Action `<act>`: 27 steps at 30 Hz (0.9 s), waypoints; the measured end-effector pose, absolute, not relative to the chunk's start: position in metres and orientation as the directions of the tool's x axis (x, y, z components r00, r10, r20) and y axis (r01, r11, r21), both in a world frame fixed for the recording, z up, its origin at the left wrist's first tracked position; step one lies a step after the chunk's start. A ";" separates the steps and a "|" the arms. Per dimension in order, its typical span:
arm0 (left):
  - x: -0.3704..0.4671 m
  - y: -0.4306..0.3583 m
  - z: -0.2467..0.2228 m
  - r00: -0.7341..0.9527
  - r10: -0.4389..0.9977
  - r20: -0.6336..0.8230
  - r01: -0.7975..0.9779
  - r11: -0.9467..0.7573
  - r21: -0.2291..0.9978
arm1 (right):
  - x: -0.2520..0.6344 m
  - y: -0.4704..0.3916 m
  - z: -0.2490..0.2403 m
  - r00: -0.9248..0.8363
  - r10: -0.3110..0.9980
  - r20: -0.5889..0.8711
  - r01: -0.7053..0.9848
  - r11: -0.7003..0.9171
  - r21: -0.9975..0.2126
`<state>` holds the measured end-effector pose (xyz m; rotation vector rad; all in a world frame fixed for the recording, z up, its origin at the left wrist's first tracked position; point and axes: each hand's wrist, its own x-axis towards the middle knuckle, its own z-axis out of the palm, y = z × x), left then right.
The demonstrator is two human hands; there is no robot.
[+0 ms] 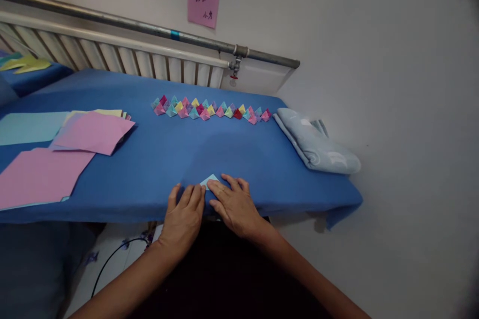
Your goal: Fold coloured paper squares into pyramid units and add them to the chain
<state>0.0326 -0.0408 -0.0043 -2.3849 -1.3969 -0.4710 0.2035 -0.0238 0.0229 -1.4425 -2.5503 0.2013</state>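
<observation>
A pink note (204, 2) is hanging on the wall (355, 35) above the pipe (134, 22), showing handwriting: the upper line is apparently reading "252", while the lower line is carrying characters too small to make out surely.

Below, a small light blue paper (210, 178) is lying near the front edge of the blue-covered counter (157, 159), directly under and between the fingertips of the two hands. The left hand (183, 217) is resting palm down with its fingers extended, its fingertips touching the paper's left side; it is not clenching anything. The right hand (237, 209) is spreading its fingers, the foremost ones lying on top of the paper and pressing it flat without gripping it.

Farther back, well apart from both hands, small folded paper pieces (204, 115) in pink, yellow, blue and purple are standing in a long row. Pink sheets (47, 177) are lying to the left, and a folded pale blue blanket (318, 144) is resting at the counter's right end.
</observation>
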 end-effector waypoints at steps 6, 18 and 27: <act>0.011 -0.044 -0.006 0.435 0.765 0.475 0.890 -0.446 -0.096 | 0.204 -0.024 0.020 -0.508 0.852 0.126 0.831 0.523 -0.189; 0.036 -0.040 -0.001 0.461 0.771 0.439 0.813 -0.565 0.138 | 0.206 -0.022 0.019 -0.528 0.842 0.108 0.824 0.539 -0.173; 0.034 -0.040 -0.006 0.475 0.758 0.447 0.829 -0.556 0.061 | 0.206 -0.021 0.023 -0.489 0.864 0.118 0.849 0.502 -0.161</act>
